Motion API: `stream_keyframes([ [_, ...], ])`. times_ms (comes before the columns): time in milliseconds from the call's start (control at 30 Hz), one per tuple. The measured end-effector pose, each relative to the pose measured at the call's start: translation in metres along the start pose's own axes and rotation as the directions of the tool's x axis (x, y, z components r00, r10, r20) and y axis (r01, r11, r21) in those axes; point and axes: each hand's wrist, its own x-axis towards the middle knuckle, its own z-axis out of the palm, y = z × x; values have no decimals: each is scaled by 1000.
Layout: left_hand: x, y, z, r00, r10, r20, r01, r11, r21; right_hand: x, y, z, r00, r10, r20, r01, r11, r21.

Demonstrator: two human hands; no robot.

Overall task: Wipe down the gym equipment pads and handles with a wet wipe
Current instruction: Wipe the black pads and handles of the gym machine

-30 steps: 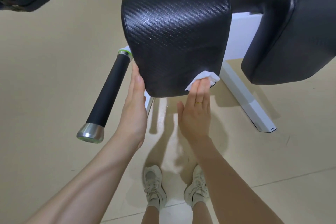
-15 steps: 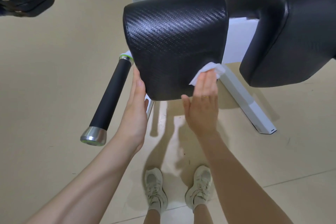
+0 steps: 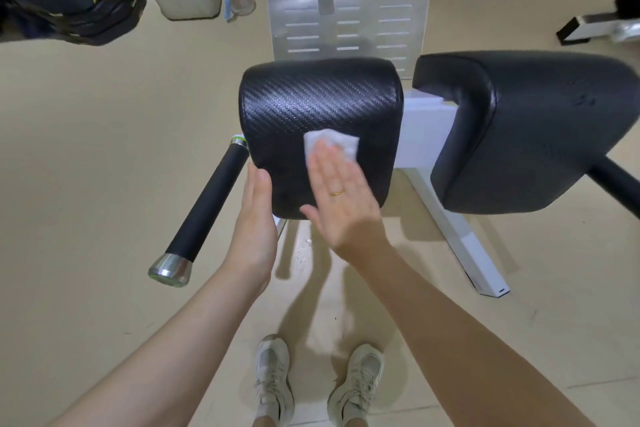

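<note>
Pressing the wipe (image 3: pixel 331 145) flat on the pad (image 3: pixel 322 107) with our right hand (image 3: pixel 341 204) — fingers straight — left hand (image 3: pixel 256 218) open against its edge.

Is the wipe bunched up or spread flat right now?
Spread mostly flat: the wet wipe lies against the textured pad, pressed under the flat fingers of the open right hand.

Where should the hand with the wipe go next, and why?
Probably slide up: the right hand presses the wipe flat on the middle of the pad, the left hand steadies its edge, and the pad's top lies bare above the wipe.
</note>
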Motion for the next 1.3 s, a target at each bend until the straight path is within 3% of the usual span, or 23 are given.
stream_keyframes([
  [100,-1,9,6,1000,-21,-19,21,1000,-19,12,-11,-4,968,-201,151,212,975,-61],
  [200,-3,16,9,999,-38,-20,38,999,-37,13,-15,-10,925,-257,281,290,953,-85],
  [467,3,47,3,995,44,-86,-56,987,-148,68,36,-63,945,-22,326,16,1000,21],
  [567,11,47,-7,996,36,-82,-51,982,-182,102,34,-72,896,-19,443,-36,993,116],
  [733,29,43,-26,997,-25,-72,3,958,-288,116,-6,-74,784,-350,512,327,935,139],
  [1000,62,64,-46,989,-145,-35,118,905,-409,181,-2,-67,649,-488,584,479,858,185],
  [1100,66,61,-47,982,-180,-64,158,953,-259,222,5,-53,516,-523,679,429,843,323],
  [1167,67,59,-49,973,-176,-148,132,955,-266,244,14,-36,404,-496,768,294,866,405],
  [1200,70,53,-49,974,-113,-196,78,981,-175,254,17,-28,360,-465,809,212,885,415],
  [1300,70,54,-51,985,-138,-98,135,990,-41,272,22,-12,301,-346,888,-14,930,367],
])
